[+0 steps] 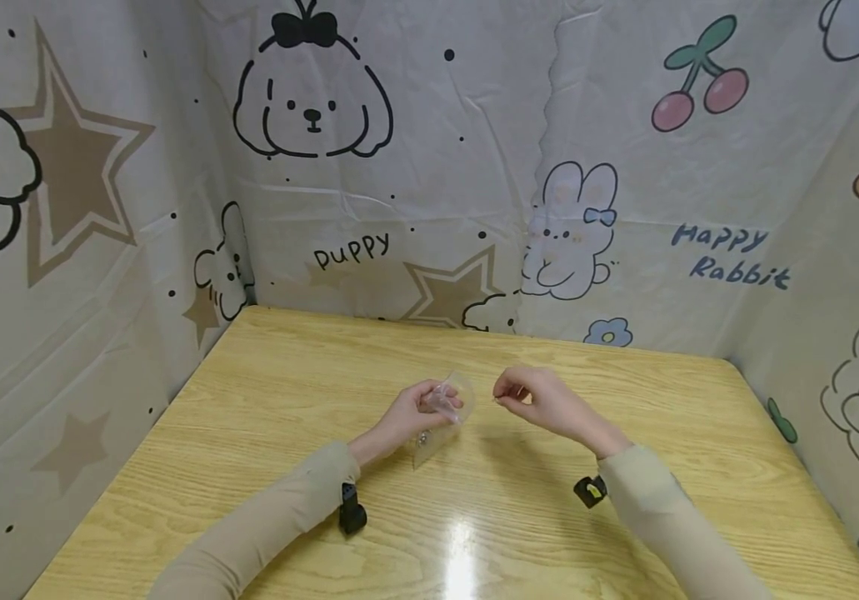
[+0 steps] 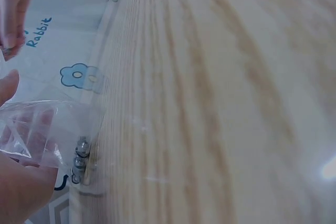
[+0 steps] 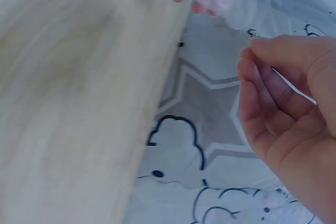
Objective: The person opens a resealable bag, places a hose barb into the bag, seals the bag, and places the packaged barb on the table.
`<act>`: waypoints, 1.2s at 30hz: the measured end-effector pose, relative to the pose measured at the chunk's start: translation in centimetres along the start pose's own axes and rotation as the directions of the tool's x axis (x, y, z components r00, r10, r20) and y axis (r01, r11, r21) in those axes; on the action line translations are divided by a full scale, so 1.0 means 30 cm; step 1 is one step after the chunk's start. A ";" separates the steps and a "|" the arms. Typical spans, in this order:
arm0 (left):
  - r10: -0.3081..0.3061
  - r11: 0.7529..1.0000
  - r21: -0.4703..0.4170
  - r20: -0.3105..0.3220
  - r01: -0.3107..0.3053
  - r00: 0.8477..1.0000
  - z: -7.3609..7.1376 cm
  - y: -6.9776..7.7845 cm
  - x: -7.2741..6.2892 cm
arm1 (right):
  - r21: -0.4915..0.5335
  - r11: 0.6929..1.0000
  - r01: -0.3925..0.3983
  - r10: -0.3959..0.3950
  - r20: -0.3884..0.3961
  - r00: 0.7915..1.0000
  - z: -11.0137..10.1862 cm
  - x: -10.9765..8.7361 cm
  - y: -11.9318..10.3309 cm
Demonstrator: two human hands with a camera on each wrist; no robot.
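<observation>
A clear plastic bag (image 1: 465, 398) hangs from my left hand (image 1: 402, 419), which grips it near its top over the table. Several small shiny metal pieces (image 2: 80, 157) lie together in the bag's lower end; their exact kind is too small to tell. To the right of the bag, a short gap away, is my right hand (image 1: 551, 405). Its thumb and forefinger pinch a tiny shiny piece (image 3: 255, 35), mostly hidden by the fingertips. The other fingers of that hand are curled.
Beneath both hands spreads a wood-grain table (image 1: 309, 358). A printed cloth (image 1: 429, 167) hangs behind the table and along its sides. Each wrist carries a small black camera, the left one (image 1: 352, 510) and the right one (image 1: 590, 492).
</observation>
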State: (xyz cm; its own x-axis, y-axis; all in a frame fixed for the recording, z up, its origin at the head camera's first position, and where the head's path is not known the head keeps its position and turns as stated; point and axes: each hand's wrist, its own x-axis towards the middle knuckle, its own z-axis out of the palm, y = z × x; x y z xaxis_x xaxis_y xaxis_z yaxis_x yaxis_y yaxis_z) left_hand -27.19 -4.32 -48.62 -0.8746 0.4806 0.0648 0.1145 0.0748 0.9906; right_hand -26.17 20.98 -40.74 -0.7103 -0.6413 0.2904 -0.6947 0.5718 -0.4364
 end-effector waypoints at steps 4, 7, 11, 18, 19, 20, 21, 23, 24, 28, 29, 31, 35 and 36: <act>0.007 1.000 0.001 0.010 -0.007 1.000 -0.003 -0.001 -0.001 | -0.036 0.999 0.031 -0.033 -0.059 0.998 -0.017 0.042 -0.023; 0.015 1.000 -0.004 0.018 -0.015 1.000 -0.005 0.000 -0.003 | -0.058 0.997 0.054 -0.058 -0.066 0.996 -0.018 0.073 -0.046; 0.017 1.000 -0.010 0.027 -0.017 0.999 -0.008 0.001 -0.004 | -0.071 0.992 0.106 -0.111 -0.064 0.992 -0.011 0.107 -0.071; 0.009 1.000 -0.009 0.044 -0.008 0.999 -0.007 0.001 -0.006 | -0.068 0.981 0.183 -0.187 -0.064 0.980 0.009 0.139 -0.086; 0.007 1.000 -0.012 0.042 -0.006 0.999 -0.007 0.000 -0.005 | -0.065 0.980 0.186 -0.190 -0.061 0.980 0.010 0.142 -0.087; 0.002 1.000 -0.015 0.041 -0.002 0.999 -0.007 0.000 -0.004 | -0.062 0.980 0.190 -0.194 -0.060 0.979 0.011 0.144 -0.087; 0.006 1.000 -0.015 0.042 -0.005 0.999 -0.007 -0.001 -0.004 | -0.060 0.980 0.191 -0.195 -0.059 0.979 0.011 0.144 -0.087; 0.007 1.000 -0.020 0.041 -0.007 0.999 -0.006 -0.004 -0.002 | -0.055 0.980 0.189 -0.192 -0.063 0.979 0.010 0.143 -0.088; 0.011 1.000 -0.022 0.041 -0.010 0.999 -0.006 -0.005 0.000 | -0.053 0.981 0.189 -0.192 -0.065 0.979 0.009 0.142 -0.088; 0.016 1.000 -0.021 0.038 -0.015 0.999 -0.005 -0.009 0.004 | -0.042 0.986 0.164 -0.167 -0.071 0.983 0.004 0.131 -0.089; 0.017 1.000 -0.019 0.035 -0.016 0.999 -0.004 -0.009 0.005 | -0.039 0.988 0.150 -0.152 -0.071 0.986 0.004 0.127 -0.089; 0.016 1.000 -0.014 0.028 -0.016 0.999 -0.003 -0.008 0.005 | -0.031 0.993 0.117 -0.119 -0.066 0.991 0.003 0.119 -0.089; 0.009 1.000 -0.011 0.019 -0.008 1.000 0.000 -0.005 0.003 | -0.030 0.999 0.045 -0.047 -0.069 0.996 0.006 0.100 -0.085; 0.006 1.000 -0.011 0.019 -0.006 1.000 0.000 -0.005 0.003 | -0.028 0.999 0.030 -0.032 -0.073 0.997 0.008 0.095 -0.084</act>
State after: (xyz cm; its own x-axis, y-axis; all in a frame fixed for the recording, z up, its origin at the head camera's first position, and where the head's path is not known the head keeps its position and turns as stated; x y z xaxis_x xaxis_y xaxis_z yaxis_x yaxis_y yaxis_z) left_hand -27.28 -4.30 -48.77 -0.8646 0.4978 0.0686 0.1146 0.0623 0.9915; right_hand -26.43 17.59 -39.02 -0.6941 -0.6201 0.3657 -0.7186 0.5664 -0.4034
